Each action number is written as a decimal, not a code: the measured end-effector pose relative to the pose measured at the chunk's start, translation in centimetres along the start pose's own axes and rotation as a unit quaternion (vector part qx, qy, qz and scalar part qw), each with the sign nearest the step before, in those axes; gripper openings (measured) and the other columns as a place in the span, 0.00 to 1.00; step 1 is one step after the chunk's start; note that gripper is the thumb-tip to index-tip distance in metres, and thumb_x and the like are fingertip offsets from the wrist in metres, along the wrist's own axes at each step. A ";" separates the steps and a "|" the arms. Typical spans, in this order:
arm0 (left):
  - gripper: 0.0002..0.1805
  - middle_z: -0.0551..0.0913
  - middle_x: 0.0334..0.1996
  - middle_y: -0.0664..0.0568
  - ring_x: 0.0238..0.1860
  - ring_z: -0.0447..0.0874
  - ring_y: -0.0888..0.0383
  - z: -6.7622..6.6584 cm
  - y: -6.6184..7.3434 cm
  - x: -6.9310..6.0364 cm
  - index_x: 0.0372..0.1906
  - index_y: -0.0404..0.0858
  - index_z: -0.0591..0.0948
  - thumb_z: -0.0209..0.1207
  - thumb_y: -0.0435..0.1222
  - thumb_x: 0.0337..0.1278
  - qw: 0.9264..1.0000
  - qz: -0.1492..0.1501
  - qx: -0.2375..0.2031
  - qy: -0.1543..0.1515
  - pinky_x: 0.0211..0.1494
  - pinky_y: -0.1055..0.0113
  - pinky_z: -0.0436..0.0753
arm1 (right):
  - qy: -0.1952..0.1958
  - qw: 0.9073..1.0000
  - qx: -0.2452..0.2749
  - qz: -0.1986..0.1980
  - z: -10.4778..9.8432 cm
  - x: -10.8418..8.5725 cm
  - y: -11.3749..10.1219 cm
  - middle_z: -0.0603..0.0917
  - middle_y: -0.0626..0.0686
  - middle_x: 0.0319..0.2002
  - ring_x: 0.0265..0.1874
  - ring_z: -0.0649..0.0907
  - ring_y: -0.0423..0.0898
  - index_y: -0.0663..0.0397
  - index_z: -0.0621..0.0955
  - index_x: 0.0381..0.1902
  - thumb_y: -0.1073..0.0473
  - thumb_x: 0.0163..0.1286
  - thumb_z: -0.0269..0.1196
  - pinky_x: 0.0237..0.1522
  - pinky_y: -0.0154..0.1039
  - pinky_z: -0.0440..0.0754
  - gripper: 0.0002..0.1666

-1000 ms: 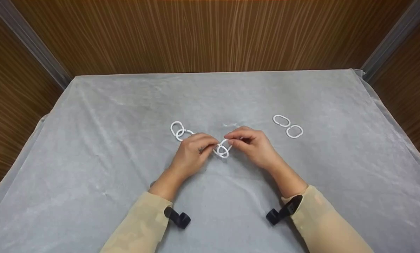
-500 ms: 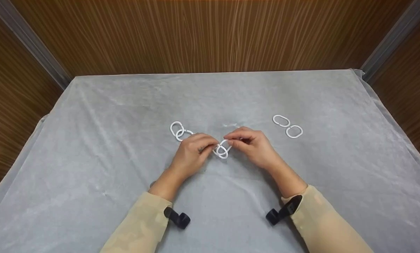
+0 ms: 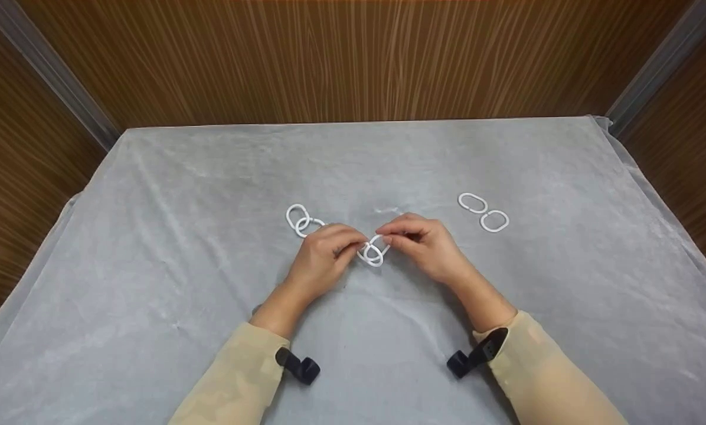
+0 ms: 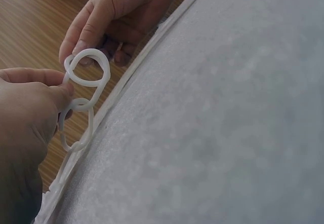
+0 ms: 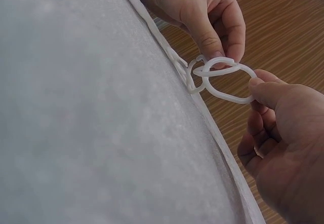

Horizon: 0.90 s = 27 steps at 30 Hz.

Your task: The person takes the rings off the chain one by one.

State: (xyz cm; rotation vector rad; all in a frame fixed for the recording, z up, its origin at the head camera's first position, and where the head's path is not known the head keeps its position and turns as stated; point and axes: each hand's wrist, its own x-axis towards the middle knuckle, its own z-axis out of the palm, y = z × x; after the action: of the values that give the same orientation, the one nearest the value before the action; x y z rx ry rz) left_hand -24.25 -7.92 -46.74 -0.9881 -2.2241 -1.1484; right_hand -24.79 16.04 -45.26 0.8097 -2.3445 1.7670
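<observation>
My left hand [image 3: 323, 257] pinches a white C-shaped plastic link [image 5: 217, 73] between thumb and finger. Opposite it, my right hand [image 3: 427, 247] pinches another white link [image 5: 229, 99]. These two links cross each other between the fingertips; a small gap shows in the left one. In the left wrist view, a further link [image 4: 91, 125] hangs below, joined into a chain. Beyond the left hand, two interlocked links [image 3: 297, 216] lie on the cloth, partly hidden by that hand. Whether they belong to the same chain is hidden in the head view.
Two loose white links, one upper [image 3: 473, 203] and one lower [image 3: 494, 221], lie close together on the right. Grey cloth [image 3: 211, 177] covers the table. Brown wood-grain panels [image 3: 353, 59] stand behind and at both sides. Each wrist wears a black camera band.
Both hands hold nearly the same pose and place. The crossed links between the fingertips have shifted very slightly to the left.
</observation>
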 end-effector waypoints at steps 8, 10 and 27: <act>0.04 0.90 0.40 0.49 0.46 0.88 0.53 -0.1 0.0 0.0 0.42 0.36 0.92 0.69 0.28 0.66 1.000 -0.001 0.000 -0.003 0.53 0.60 0.84 | -0.001 1.000 0.002 0.002 0.0 0.0 0.1 0.90 0.57 0.42 0.43 0.85 0.42 0.62 0.91 0.46 0.71 0.70 0.71 0.45 0.31 0.82 0.09; 0.04 0.90 0.40 0.50 0.45 0.88 0.53 -0.1 0.0 0.0 0.42 0.36 0.92 0.69 0.28 0.66 1.000 0.000 0.001 -0.002 0.53 0.60 0.84 | -0.001 1.000 0.002 0.001 0.0 0.0 0.1 0.90 0.57 0.42 0.42 0.85 0.42 0.62 0.91 0.46 0.71 0.70 0.71 0.45 0.31 0.82 0.09; 0.05 0.90 0.40 0.50 0.45 0.88 0.52 0.0 -0.1 0.0 0.42 0.36 0.92 0.70 0.28 0.65 1.000 0.004 0.003 -0.002 0.54 0.60 0.84 | -0.002 1.000 0.002 0.012 0.1 0.0 0.1 0.90 0.57 0.43 0.44 0.85 0.45 0.62 0.91 0.46 0.70 0.70 0.71 0.47 0.32 0.82 0.09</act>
State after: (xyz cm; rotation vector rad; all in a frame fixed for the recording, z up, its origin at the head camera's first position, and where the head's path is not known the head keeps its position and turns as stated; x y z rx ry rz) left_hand -24.31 -7.95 -46.77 -0.9964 -2.2228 -1.1358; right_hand -24.82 16.00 -45.35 0.7901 -2.3632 1.7809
